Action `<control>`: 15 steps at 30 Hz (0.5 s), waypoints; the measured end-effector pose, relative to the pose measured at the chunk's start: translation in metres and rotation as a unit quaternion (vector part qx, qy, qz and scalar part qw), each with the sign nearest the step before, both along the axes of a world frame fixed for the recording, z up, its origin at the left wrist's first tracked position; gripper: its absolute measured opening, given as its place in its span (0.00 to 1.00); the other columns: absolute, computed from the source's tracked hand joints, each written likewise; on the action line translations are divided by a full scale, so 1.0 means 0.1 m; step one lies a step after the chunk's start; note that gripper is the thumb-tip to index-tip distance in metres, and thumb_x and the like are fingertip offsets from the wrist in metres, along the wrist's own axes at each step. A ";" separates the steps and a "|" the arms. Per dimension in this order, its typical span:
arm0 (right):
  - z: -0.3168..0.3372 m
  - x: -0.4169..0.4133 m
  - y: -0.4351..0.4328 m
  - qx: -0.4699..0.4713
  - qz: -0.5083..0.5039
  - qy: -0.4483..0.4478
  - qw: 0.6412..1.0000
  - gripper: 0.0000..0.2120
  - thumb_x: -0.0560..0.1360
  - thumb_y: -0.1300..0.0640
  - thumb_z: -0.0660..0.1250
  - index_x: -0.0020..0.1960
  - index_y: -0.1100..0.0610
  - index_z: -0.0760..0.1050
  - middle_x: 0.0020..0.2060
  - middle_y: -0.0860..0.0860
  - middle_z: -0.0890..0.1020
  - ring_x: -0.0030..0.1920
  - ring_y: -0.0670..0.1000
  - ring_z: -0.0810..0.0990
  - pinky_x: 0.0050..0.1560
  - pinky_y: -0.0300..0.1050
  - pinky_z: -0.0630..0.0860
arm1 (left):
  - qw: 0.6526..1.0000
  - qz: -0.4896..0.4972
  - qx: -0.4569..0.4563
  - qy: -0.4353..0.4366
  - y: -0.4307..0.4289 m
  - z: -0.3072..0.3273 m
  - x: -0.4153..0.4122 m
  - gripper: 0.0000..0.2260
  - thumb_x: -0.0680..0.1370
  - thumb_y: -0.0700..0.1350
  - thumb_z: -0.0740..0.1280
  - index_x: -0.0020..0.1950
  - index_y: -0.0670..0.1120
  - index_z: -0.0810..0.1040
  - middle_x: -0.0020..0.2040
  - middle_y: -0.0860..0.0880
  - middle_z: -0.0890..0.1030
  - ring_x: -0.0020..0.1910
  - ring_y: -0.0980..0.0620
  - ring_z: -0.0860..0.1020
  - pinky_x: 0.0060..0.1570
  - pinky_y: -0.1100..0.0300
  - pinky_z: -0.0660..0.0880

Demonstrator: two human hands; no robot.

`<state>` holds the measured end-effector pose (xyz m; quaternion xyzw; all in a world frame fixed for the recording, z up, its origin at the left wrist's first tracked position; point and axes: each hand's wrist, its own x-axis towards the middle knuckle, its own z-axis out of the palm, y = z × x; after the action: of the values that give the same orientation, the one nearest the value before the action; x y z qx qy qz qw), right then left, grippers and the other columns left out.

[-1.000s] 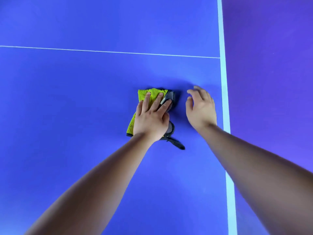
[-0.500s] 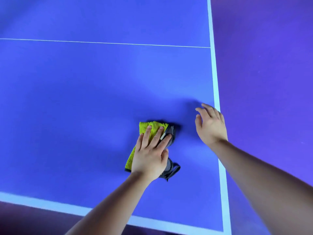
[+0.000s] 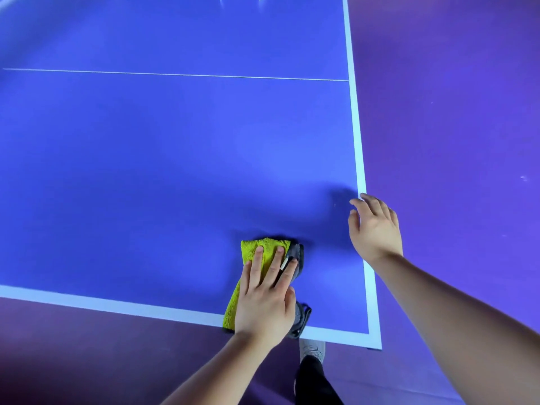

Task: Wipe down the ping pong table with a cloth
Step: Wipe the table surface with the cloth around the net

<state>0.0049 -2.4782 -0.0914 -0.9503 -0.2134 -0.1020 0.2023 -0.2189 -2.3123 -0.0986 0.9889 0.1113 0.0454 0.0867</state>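
A folded yellow-green cloth (image 3: pixel 254 252) with a grey underside lies on the blue ping pong table (image 3: pixel 163 171), reaching the table's near white edge line. My left hand (image 3: pixel 264 299) presses flat on the cloth with straight, spread fingers. My right hand (image 3: pixel 374 229) hovers over the table's right white edge line, fingers relaxed and empty, apart from the cloth.
The table's near right corner (image 3: pixel 375 342) is just right of the cloth. A thin white centre line (image 3: pixel 175 74) crosses the table farther away. Purple floor (image 3: pixel 453 127) surrounds the table. My shoe and dark trouser leg (image 3: pixel 312 363) show below the near edge.
My left hand has dragged the cloth toward me, from mid-table to the near edge. My right hand has drifted right, from over the blue surface to over the side line.
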 end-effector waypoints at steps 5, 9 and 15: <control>-0.01 -0.07 -0.10 0.005 -0.007 0.007 1.000 0.16 0.80 0.57 0.59 0.64 0.59 0.77 0.65 0.57 0.77 0.67 0.60 0.73 0.67 0.59 0.68 | 1.000 -0.012 -0.017 0.022 -0.37 0.03 0.05 0.24 0.79 0.51 0.57 0.76 0.52 0.71 0.81 0.51 0.61 0.81 0.38 0.52 0.74 0.38 0.60; -0.02 -0.05 -0.13 0.009 -0.018 0.012 1.000 0.21 0.79 0.53 0.54 0.63 0.59 0.78 0.64 0.57 0.78 0.66 0.60 0.74 0.66 0.59 0.69 | 0.999 -0.010 -0.020 0.027 -0.50 0.04 0.18 0.24 0.80 0.52 0.57 0.76 0.51 0.71 0.81 0.50 0.62 0.80 0.37 0.53 0.74 0.38 0.58; -0.04 0.22 -0.11 0.005 -0.031 0.022 0.999 0.22 0.78 0.52 0.52 0.62 0.59 0.78 0.64 0.58 0.78 0.66 0.61 0.73 0.65 0.58 0.68 | 0.999 -0.020 -0.030 0.022 -0.45 0.00 0.74 0.23 0.81 0.52 0.55 0.77 0.52 0.69 0.80 0.51 0.62 0.80 0.38 0.53 0.75 0.38 0.58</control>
<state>0.0269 -2.4888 -0.0958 -0.9575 -0.1787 -0.0884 0.2083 -0.1454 -2.3577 -0.0984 0.9887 0.0950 0.0188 0.1146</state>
